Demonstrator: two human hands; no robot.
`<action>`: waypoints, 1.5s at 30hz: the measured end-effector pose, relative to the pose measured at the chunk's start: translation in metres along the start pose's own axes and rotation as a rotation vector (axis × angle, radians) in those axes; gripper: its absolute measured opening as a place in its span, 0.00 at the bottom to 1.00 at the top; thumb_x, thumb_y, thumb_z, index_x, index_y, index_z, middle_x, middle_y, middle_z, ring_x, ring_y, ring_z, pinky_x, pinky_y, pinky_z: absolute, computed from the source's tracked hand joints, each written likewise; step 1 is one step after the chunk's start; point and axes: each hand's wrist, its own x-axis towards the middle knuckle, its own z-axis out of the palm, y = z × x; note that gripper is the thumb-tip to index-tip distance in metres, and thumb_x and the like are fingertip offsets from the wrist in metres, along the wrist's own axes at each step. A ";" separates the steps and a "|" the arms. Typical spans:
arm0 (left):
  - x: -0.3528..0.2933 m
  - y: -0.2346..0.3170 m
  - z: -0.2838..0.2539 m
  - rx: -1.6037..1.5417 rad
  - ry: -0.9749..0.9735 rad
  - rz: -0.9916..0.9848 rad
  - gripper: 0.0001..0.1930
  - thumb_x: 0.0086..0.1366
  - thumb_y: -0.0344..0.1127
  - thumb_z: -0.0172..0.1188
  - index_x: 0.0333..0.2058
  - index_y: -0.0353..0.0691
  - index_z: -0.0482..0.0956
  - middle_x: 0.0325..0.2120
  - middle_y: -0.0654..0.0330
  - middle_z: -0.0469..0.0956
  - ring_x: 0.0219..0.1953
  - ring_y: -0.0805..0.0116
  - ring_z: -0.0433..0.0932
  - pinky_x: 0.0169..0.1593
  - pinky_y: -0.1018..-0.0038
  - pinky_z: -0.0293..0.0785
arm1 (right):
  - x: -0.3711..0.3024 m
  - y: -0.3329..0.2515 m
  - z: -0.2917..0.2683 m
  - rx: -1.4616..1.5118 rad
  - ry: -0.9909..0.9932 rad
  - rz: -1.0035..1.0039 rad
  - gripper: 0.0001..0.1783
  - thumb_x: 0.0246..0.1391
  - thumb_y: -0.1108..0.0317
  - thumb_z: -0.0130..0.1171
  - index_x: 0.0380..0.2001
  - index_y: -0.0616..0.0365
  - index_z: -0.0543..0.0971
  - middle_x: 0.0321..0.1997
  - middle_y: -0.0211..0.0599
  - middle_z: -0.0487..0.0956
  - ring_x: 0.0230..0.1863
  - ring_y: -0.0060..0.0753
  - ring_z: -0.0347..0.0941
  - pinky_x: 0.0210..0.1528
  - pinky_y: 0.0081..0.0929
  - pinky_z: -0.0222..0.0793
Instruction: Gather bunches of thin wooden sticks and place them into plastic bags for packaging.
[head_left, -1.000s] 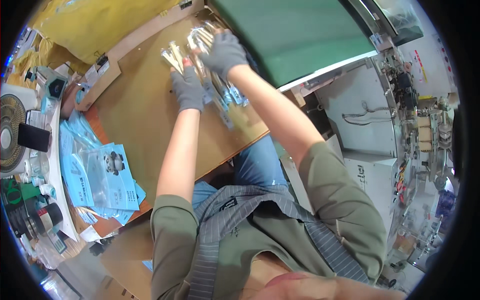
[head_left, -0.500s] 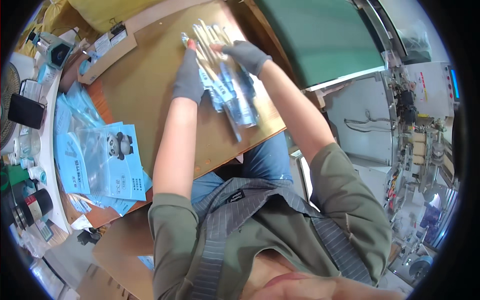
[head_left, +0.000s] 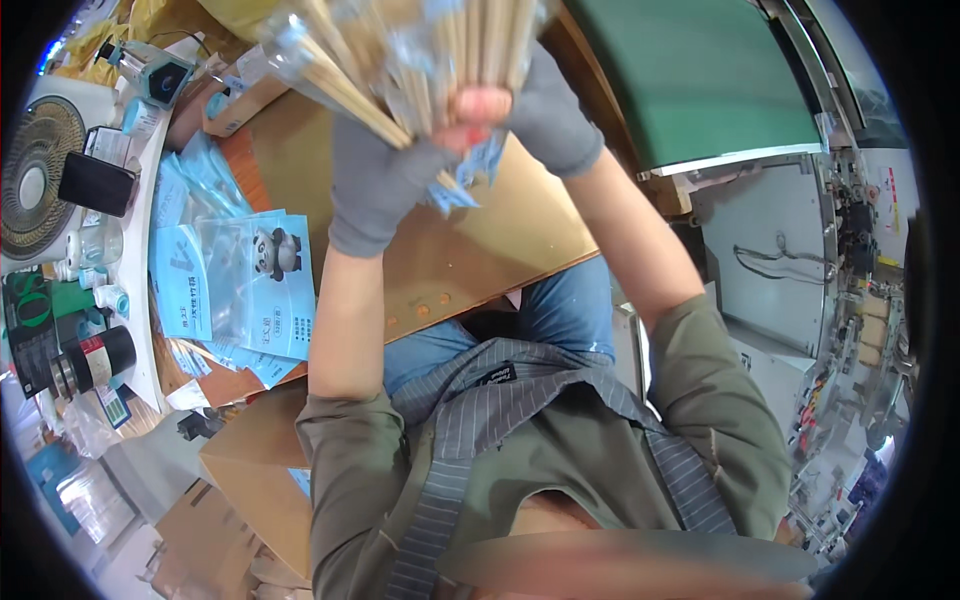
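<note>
Both hands wear grey gloves that leave the fingertips bare. A large bundle of paired wooden chopsticks [head_left: 490, 45] in clear and blue wrappers is lifted up close to the camera, partly cut off by the upper edge. My left hand [head_left: 385, 185] is closed round the bundle's left side, and my right hand [head_left: 555, 115] grips its right side. The fingertips of both hands meet in front of the sticks. Blue wrapper ends [head_left: 455, 190] poke out below the fingers. Motion blurs the tops of the sticks.
Beneath the hands lies a brown tabletop [head_left: 420, 270]. Blue plastic bags [head_left: 235, 290] with a panda print are piled at its left. A white shelf further left holds a fan [head_left: 40, 165], a phone [head_left: 97, 184] and jars. A green surface [head_left: 710, 80] stands at the far right.
Both hands have raised the chopstick bundle from low over the tabletop toward the camera. The sticks now fan upward, and the view has shifted slightly.
</note>
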 end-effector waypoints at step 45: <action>-0.204 -0.061 -0.054 1.065 0.374 0.035 0.16 0.61 0.44 0.59 0.27 0.35 0.70 0.19 0.49 0.73 0.20 0.50 0.73 0.27 0.62 0.69 | -0.130 0.053 0.102 0.327 -0.420 0.743 0.36 0.47 0.68 0.56 0.60 0.71 0.61 0.33 0.42 0.78 0.34 0.29 0.76 0.38 0.22 0.72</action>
